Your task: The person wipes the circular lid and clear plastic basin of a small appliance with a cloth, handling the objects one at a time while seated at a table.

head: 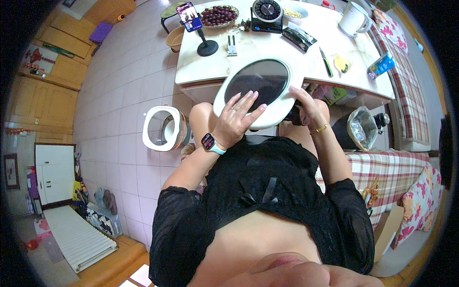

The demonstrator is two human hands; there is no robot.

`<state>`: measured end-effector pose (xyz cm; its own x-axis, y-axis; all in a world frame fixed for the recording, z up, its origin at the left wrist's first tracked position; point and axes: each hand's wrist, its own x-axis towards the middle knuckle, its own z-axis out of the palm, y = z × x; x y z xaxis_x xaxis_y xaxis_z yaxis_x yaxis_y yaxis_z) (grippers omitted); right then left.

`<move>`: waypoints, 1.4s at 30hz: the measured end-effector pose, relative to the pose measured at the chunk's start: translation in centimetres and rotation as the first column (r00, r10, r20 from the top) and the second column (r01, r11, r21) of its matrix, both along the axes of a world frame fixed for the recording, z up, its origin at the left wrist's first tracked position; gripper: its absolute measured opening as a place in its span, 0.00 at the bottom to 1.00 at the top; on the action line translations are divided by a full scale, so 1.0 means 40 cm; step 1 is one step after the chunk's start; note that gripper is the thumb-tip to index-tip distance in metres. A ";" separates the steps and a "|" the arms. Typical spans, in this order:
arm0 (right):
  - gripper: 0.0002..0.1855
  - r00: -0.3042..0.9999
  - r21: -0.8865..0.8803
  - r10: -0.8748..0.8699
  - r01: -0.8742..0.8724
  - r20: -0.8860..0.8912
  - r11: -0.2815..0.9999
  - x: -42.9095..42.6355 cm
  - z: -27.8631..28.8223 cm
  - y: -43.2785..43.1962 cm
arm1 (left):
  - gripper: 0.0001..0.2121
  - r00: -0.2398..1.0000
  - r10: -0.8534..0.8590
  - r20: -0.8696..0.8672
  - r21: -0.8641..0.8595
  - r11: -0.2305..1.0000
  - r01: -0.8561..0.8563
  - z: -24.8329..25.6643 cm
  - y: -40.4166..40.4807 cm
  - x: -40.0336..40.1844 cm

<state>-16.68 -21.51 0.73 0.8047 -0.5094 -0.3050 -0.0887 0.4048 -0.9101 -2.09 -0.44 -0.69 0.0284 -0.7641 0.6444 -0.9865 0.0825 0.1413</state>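
A white oval lid-like piece (276, 118) with a dark, glossy panel (265, 79) is tilted above my lap, close to the table's front edge. My left hand (236, 116) rests on it with fingers spread over the dark panel, a smartwatch (209, 142) on the wrist. At its right rim, my right hand (308, 106) grips the piece, with some fingers curled below and partly hidden. The underside of the piece is out of sight. On the floor to the left stands a container (174, 132) with a white rim and an orange band.
On the marble-look table (200, 68) are a phone (190, 18) on a stand, a bowl of grapes (218, 16), a small fan (267, 12), a knife (326, 62), a drink carton (381, 66) and a white jug (353, 21). A lined bin (360, 129) stands right, beside a plaid-covered sofa (383, 168).
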 end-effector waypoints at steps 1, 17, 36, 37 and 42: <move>0.21 0.996 -0.204 0.085 -0.088 -0.023 0.975 0.005 -0.066 -0.046 | 0.19 1.000 -0.015 -0.008 -0.002 1.000 0.015 -0.004 -0.007 -0.004; 0.29 0.994 -0.030 0.106 -0.105 0.018 0.994 -0.001 -0.207 -0.088 | 0.25 -0.451 -0.407 -0.794 -0.401 0.909 -0.115 -0.092 0.062 0.004; 0.29 0.951 -0.992 0.301 0.101 0.073 -0.079 0.099 0.033 0.180 | 0.16 0.251 -0.198 -0.948 -0.213 0.976 -0.034 -0.134 -0.055 -0.067; 0.29 0.949 -0.972 0.304 0.146 0.085 -0.183 0.117 0.008 0.152 | 0.18 0.033 -0.242 -0.970 -0.242 0.970 0.012 -0.129 -0.051 -0.069; 0.19 0.930 -0.917 -0.027 0.366 0.366 0.157 0.230 -0.025 -0.088 | 0.14 0.172 -0.184 -0.968 -0.161 0.977 0.143 -0.065 -0.010 -0.101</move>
